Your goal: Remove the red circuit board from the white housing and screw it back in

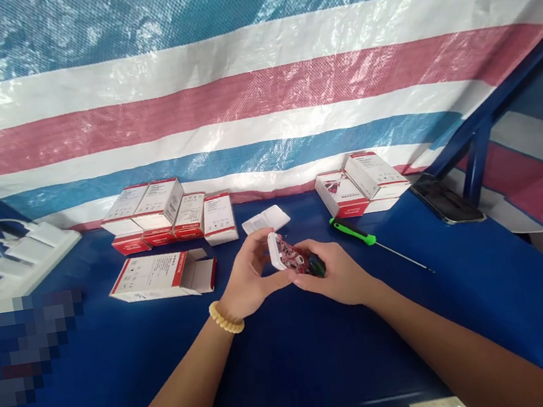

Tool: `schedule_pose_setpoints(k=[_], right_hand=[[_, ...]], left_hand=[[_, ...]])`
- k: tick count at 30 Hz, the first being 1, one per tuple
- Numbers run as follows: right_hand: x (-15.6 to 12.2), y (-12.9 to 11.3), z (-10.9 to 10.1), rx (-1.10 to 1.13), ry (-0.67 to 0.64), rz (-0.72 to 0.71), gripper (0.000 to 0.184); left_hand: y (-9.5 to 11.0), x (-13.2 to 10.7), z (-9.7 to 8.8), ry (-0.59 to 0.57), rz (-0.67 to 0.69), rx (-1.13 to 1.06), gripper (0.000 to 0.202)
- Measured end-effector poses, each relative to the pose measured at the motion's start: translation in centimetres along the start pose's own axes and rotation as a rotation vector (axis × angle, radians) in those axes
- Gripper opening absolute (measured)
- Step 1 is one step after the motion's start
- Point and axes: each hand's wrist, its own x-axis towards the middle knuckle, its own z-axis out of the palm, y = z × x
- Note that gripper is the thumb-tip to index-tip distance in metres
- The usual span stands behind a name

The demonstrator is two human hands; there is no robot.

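My left hand [251, 272] is closed around the white end of a small electronic device [293, 259] whose red circuit board lies exposed. My right hand [334, 273] grips the dark, greenish end of the same device. Both thumbs meet at its near edge, and the fingers hide part of its underside. Just beyond the hands, a white plastic cover or folded leaflet [266, 220] lies on the table; I cannot tell which. Right of my right hand rests a screwdriver [375, 241] with a green and black handle, its shaft pointing toward the near right.
Red-and-white boxes [151, 210] are stacked at the back left, and more boxes [364, 183] at the back right. An opened box [160, 275] lies left of my hands. A phone [445, 199] is at the right, a white power strip [31, 254] at the left, on the blue table [295, 368].
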Motion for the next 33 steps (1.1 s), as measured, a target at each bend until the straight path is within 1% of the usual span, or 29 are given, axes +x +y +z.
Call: schedule_pose_setpoints(k=[3,7,10,13,15,17,21,23,28,33], right_hand=[[0.0,0.2,0.2,-0.067,0.038,-0.022,0.041],[0.2,0.5,0.4,-0.16,0.083,-0.033,0.042],[0.3,0.8,0.4,-0.177,0.075,-0.019,0.045],[0.3,1.1,0.2,-0.165,0.059,0.021,0.049],[0.3,1.2,0.1,-0.168,0.057,0.044,0.048],[0.3,1.3,0.0,-0.17,0.048,0.052,0.047],[0.3,1.2,-0.1,-0.158,0.014,0.058,0.047],[0.4,1.2,-0.2,-0.157,-0.001,0.06,0.046],[0.4,1.2,-0.6,-0.158,-0.04,0.061,0.044],[0.4,1.3,-0.6,-0.161,-0.034,0.026,0.042]], left_hand=[[0.1,-0.2,0.0,-0.002,0.001,0.057,0.067],[0.2,-0.4,0.1,-0.013,-0.025,0.158,0.06],[0.1,-0.4,0.0,-0.019,-0.021,0.301,0.059],[-0.1,-0.3,-0.3,-0.008,-0.025,0.465,0.064],[-0.2,-0.3,-0.5,-0.001,-0.04,0.515,0.067],[-0.3,-0.3,-0.4,-0.002,-0.048,0.477,0.066],[-0.3,-0.2,-0.2,-0.008,-0.048,0.308,0.062],[-0.2,-0.2,-0.2,-0.017,-0.047,0.258,0.061],[0.0,-0.2,-0.6,-0.06,-0.051,0.257,0.056],[0.1,-0.2,-0.5,-0.104,-0.079,0.268,0.049]])
